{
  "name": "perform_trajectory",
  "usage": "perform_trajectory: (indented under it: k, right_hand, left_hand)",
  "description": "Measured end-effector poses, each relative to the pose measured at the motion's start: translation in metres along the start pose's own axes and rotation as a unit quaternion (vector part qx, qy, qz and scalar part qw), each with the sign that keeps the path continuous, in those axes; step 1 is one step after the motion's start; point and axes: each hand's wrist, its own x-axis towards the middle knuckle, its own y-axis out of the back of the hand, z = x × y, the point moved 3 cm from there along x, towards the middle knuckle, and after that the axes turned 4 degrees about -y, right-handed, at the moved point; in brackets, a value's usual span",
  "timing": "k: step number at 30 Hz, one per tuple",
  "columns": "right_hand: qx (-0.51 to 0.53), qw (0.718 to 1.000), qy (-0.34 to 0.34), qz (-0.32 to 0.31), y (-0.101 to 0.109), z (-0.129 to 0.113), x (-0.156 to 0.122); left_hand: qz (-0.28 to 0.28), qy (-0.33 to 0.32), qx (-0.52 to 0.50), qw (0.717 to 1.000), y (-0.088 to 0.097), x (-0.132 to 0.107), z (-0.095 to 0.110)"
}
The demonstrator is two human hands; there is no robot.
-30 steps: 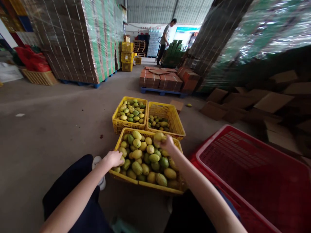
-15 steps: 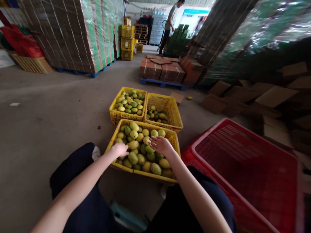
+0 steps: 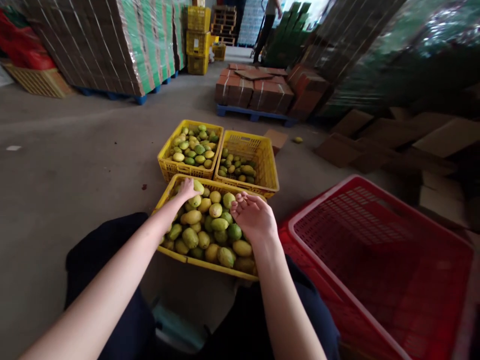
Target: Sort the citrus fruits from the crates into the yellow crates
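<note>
A yellow crate point(image 3: 221, 272) heaped with yellow and green lemons point(image 3: 219, 224) stands in front of my knees. At its far left corner, my left hand point(image 3: 186, 190) has its fingers round a yellow-green lemon point(image 3: 198, 187); part of the fruit is hidden by the hand. Over the right side of the same crate, my right hand point(image 3: 255, 216) is turned palm up with fingers loosely curled and apart, nothing in it. A green lemon point(image 3: 234, 231) lies just beside that palm.
Behind stand a fuller yellow crate point(image 3: 165, 164) and a part-filled one point(image 3: 264, 159). To the right is a large red basket point(image 3: 348, 295). Flattened cardboard point(image 3: 345, 150), a pallet of brown boxes point(image 3: 255, 92) and one stray lemon point(image 3: 297, 140) lie beyond. A person point(image 3: 268, 25) stands at the back.
My left hand has moved from the crate's left middle to its far left corner and closed round a lemon. My right hand has turned palm up. The view has tilted down.
</note>
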Motion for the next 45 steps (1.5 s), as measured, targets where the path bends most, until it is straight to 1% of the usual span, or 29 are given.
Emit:
perform_trajectory:
  k: [3,6,9,12,15,17,19,21,22,23,25,27,28,29,30,31,32,33,34,35,36,37,38,39,41,45]
  right_hand:
    - [0.008,1.0,-0.005,0.012,-0.004,0.0,-0.002]
    - [0.012,1.0,-0.01,0.013,-0.008,0.001,-0.006]
    - [0.005,1.0,-0.011,-0.017,-0.013,0.002,-0.013]
    - [0.0,1.0,-0.008,-0.026,-0.014,0.0,-0.018]
    - [0.0,1.0,0.003,-0.004,-0.008,-0.002,-0.016]
    - [-0.01,0.999,0.017,0.03,0.0,-0.004,-0.011]
    - [-0.032,0.996,0.035,0.07,0.007,-0.004,-0.006]
    - [-0.05,0.993,0.044,0.097,0.01,-0.001,-0.002]
    - [-0.053,0.993,0.042,0.094,0.009,0.001,-0.002]
    - [-0.05,0.995,0.034,0.079,0.005,0.005,-0.003]
    - [-0.028,0.999,0.009,0.022,-0.006,0.013,-0.008]
    - [-0.001,0.999,-0.023,-0.027,-0.017,0.02,-0.014]
    - [0.009,0.999,-0.039,-0.031,-0.019,0.022,-0.017]
    - [0.018,0.998,-0.053,-0.021,-0.019,0.023,-0.018]
    - [0.025,0.998,-0.062,-0.003,-0.017,0.022,-0.018]
    - [0.033,0.997,-0.063,0.021,-0.014,0.02,-0.017]
    - [0.041,0.996,-0.057,0.047,-0.01,0.017,-0.016]
    - [0.05,0.995,-0.046,0.07,-0.006,0.013,-0.014]
    - [0.058,0.994,-0.033,0.087,-0.002,0.01,-0.013]
    - [0.064,0.993,-0.023,0.098,0.0,0.006,-0.012]
    - [0.07,0.992,-0.016,0.105,0.002,0.003,-0.012]
    - [0.073,0.991,-0.012,0.107,0.003,0.001,-0.012]
    - [0.076,0.991,-0.011,0.107,0.002,-0.001,-0.012]
    - [0.076,0.991,-0.012,0.107,0.002,-0.001,-0.013]
    - [0.072,0.992,-0.014,0.107,0.0,-0.001,-0.013]
    - [0.066,0.992,-0.024,0.103,-0.004,0.003,-0.011]
  left_hand:
    - [0.014,0.047,-0.004,0.999,-0.011,0.021,0.006]
    - [0.037,0.073,0.005,0.997,-0.024,0.028,0.013]
    - [0.055,0.067,0.014,0.996,-0.028,0.029,0.016]
    - [0.067,0.034,0.023,0.997,-0.021,0.026,0.018]
    - [0.088,-0.038,0.015,0.995,0.0,0.015,0.026]
    - [0.111,-0.098,-0.017,0.989,0.023,-0.002,0.037]
    - [0.129,-0.159,-0.054,0.977,0.052,-0.027,0.053]
    - [0.14,-0.239,-0.075,0.958,0.084,-0.061,0.075]
    - [0.144,-0.285,-0.08,0.944,0.099,-0.079,0.086]
    - [0.144,-0.326,-0.085,0.93,0.113,-0.097,0.098]
    - [0.125,-0.4,-0.082,0.904,0.135,-0.128,0.115]
    - [0.105,-0.457,-0.07,0.88,0.144,-0.148,0.122]
    - [0.099,-0.478,-0.065,0.871,0.144,-0.152,0.12]
    - [0.095,-0.49,-0.064,0.864,0.14,-0.153,0.114]
    - [0.094,-0.49,-0.066,0.864,0.132,-0.15,0.104]
    - [0.093,-0.477,-0.072,0.871,0.12,-0.145,0.09]
    - [0.091,-0.449,-0.08,0.886,0.105,-0.137,0.073]
    - [0.084,-0.399,-0.087,0.909,0.088,-0.129,0.054]
    - [0.061,-0.343,-0.09,0.933,0.068,-0.121,0.034]
    - [0.023,-0.291,-0.092,0.952,0.048,-0.114,0.016]
    - [-0.02,-0.24,-0.099,0.965,0.028,-0.108,-0.002]
    - [-0.042,-0.197,-0.112,0.973,0.011,-0.104,-0.016]
    - [-0.047,-0.182,-0.115,0.975,-0.002,-0.102,-0.026]
    - [-0.048,-0.172,-0.12,0.977,-0.013,-0.099,-0.032]
    - [-0.037,-0.161,-0.101,0.981,-0.027,-0.095,-0.034]
    - [-0.042,-0.134,-0.005,0.99,-0.046,-0.081,-0.019]
